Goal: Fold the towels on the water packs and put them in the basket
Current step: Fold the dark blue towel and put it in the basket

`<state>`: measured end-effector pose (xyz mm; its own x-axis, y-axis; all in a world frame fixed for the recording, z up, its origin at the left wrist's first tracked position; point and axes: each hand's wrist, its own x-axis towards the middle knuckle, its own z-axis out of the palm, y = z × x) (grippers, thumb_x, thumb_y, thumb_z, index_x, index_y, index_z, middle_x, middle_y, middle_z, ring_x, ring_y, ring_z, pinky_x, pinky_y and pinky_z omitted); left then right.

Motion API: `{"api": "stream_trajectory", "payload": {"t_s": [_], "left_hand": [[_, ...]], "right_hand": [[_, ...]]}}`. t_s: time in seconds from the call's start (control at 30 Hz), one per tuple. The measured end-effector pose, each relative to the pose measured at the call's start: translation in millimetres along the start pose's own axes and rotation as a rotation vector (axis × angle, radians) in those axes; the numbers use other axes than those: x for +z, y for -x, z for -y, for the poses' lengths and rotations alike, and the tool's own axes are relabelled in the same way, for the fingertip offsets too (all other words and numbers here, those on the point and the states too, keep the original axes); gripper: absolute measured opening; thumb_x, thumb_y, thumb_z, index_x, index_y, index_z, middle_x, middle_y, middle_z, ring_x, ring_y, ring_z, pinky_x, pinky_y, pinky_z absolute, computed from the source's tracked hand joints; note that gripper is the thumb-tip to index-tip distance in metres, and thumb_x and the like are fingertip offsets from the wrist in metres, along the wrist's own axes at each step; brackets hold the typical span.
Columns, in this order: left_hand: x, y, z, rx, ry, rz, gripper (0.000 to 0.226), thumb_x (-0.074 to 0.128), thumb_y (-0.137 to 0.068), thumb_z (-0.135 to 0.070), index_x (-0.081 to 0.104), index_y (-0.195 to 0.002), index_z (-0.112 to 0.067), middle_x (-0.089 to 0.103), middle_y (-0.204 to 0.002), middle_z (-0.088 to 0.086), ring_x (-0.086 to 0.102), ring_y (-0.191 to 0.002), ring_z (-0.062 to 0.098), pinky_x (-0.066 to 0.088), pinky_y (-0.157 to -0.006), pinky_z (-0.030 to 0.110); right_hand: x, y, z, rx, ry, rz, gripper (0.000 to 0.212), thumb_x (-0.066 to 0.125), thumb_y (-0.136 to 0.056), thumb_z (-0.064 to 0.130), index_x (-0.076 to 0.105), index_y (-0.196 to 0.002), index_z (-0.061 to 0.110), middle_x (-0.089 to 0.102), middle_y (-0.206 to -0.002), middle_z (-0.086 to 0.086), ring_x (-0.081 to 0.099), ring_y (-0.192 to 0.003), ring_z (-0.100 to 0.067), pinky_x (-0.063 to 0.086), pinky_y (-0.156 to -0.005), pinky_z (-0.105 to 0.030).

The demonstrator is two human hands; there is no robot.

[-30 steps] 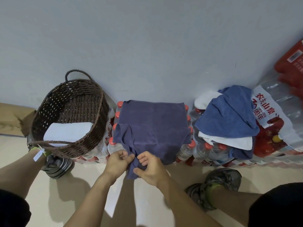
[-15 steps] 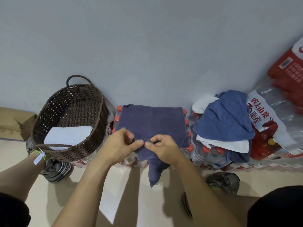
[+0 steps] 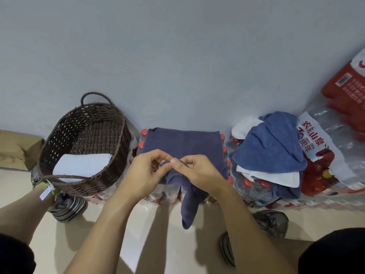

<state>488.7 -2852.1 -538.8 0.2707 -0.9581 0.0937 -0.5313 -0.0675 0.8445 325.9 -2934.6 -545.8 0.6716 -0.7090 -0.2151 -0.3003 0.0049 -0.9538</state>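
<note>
We seem to be in a storeroom or a plain back corner of a home: shrink-wrapped water packs [image 3: 183, 196] line the bare grey wall [image 3: 177, 56] on a pale tiled floor [image 3: 162, 234]. Left of the packs stand a wicker basket [image 3: 110, 175] and flattened cardboard [image 3: 13, 149].

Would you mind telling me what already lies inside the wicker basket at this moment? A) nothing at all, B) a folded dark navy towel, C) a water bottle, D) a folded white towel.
D: a folded white towel lies inside the wicker basket, while the dark navy towel is spread on the water pack, pinched by the left hand and right hand.
</note>
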Motion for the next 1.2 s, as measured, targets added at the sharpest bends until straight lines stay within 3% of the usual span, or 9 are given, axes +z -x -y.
{"api": "stream_trajectory", "payload": {"t_s": [0.13, 0.3, 0.4, 0.57, 0.73, 0.9, 1.03, 1.1, 1.2], "left_hand": [[-12, -5, 9, -0.028, -0.009, -0.078, 0.011, 0.066, -0.091, -0.023, 0.066, -0.081, -0.026, 0.067, -0.072, -0.012, 0.061, -0.066, 0.006, 0.049, -0.064, 0.027], [-24, -8, 9, -0.007, -0.099, -0.155, 0.033, 0.047, -0.099, -0.04, 0.049, -0.07, -0.024, 0.056, -0.062, -0.014, 0.05, -0.059, 0.0, 0.036, -0.056, 0.012], [-27, -9, 4, -0.018, -0.046, -0.197, 0.057, 0.034, -0.098, -0.055, 0.047, -0.073, -0.004, 0.044, -0.063, -0.005, 0.038, -0.057, 0.005, 0.033, -0.055, 0.02], [-24, -8, -2, -0.144, 0.346, -0.023, 0.086, 0.042, -0.086, -0.071, 0.051, -0.091, 0.015, 0.057, -0.076, 0.022, 0.048, -0.071, 0.022, 0.043, -0.066, 0.048], [-20, -10, 0, -0.184, 0.421, -0.15, 0.063, 0.045, -0.09, -0.058, 0.062, -0.088, 0.003, 0.063, -0.067, 0.005, 0.056, -0.059, 0.014, 0.043, -0.054, 0.028], [-24, -14, 11, -0.226, 0.379, -0.225, 0.064, 0.044, -0.096, -0.054, 0.054, -0.082, 0.008, 0.05, -0.067, 0.009, 0.045, -0.064, 0.016, 0.036, -0.06, 0.031], [-28, -15, 25, -0.216, 0.032, -0.271, 0.05, 0.044, -0.099, -0.045, 0.05, -0.065, -0.009, 0.048, -0.057, -0.004, 0.042, -0.049, 0.002, 0.032, -0.049, 0.019], [-27, -13, 31, -0.229, -0.041, -0.241, 0.05, 0.044, -0.099, -0.046, 0.051, -0.066, -0.007, 0.051, -0.058, -0.002, 0.044, -0.053, 0.008, 0.032, -0.051, 0.026], [-22, -11, 35, -0.316, -0.022, -0.2, 0.058, 0.042, -0.097, -0.051, 0.054, -0.072, 0.001, 0.053, -0.063, 0.005, 0.045, -0.059, 0.018, 0.033, -0.053, 0.032]], "right_hand": [[-19, 5, 13, 0.072, 0.103, 0.084, 0.042, 0.085, -0.066, 0.049, 0.067, -0.098, 0.029, 0.075, -0.087, -0.001, 0.073, -0.083, -0.017, 0.058, -0.079, -0.037], [-40, 16, 33, 0.037, 0.224, 0.112, 0.031, 0.086, -0.069, 0.037, 0.071, -0.092, 0.024, 0.076, -0.085, 0.001, 0.073, -0.083, -0.019, 0.056, -0.077, -0.034], [-54, 21, 40, 0.041, 0.26, 0.111, 0.022, 0.085, -0.073, 0.034, 0.072, -0.085, 0.021, 0.075, -0.08, 0.0, 0.073, -0.076, -0.019, 0.057, -0.071, -0.03], [-73, 31, 47, 0.299, 0.523, 0.203, 0.039, 0.08, -0.072, 0.053, 0.07, -0.074, 0.016, 0.06, -0.061, 0.005, 0.051, -0.055, -0.009, 0.041, -0.053, -0.02], [-91, 39, 43, 0.423, 0.561, 0.221, 0.044, 0.075, -0.078, 0.054, 0.053, -0.066, 0.018, 0.047, -0.05, 0.012, 0.041, -0.045, -0.005, 0.033, -0.055, -0.023], [-101, 45, 32, 0.343, 0.161, 0.211, 0.01, 0.069, -0.09, 0.021, 0.067, -0.091, 0.011, 0.073, -0.073, 0.001, 0.066, -0.068, -0.008, 0.049, -0.062, -0.019], [-108, 43, 17, 0.406, 0.281, 0.017, 0.03, 0.066, -0.089, 0.045, 0.076, -0.078, 0.019, 0.075, -0.078, -0.005, 0.067, -0.071, -0.011, 0.053, -0.072, -0.032], [-109, 43, 12, 0.452, 0.379, -0.051, 0.041, 0.06, -0.09, 0.054, 0.074, -0.064, 0.025, 0.072, -0.066, 0.003, 0.063, -0.057, -0.005, 0.046, -0.063, -0.027], [-109, 38, 5, 0.376, 0.32, -0.191, 0.048, 0.056, -0.092, 0.054, 0.072, -0.07, 0.015, 0.073, -0.066, -0.001, 0.064, -0.061, -0.012, 0.047, -0.062, -0.028]]}}
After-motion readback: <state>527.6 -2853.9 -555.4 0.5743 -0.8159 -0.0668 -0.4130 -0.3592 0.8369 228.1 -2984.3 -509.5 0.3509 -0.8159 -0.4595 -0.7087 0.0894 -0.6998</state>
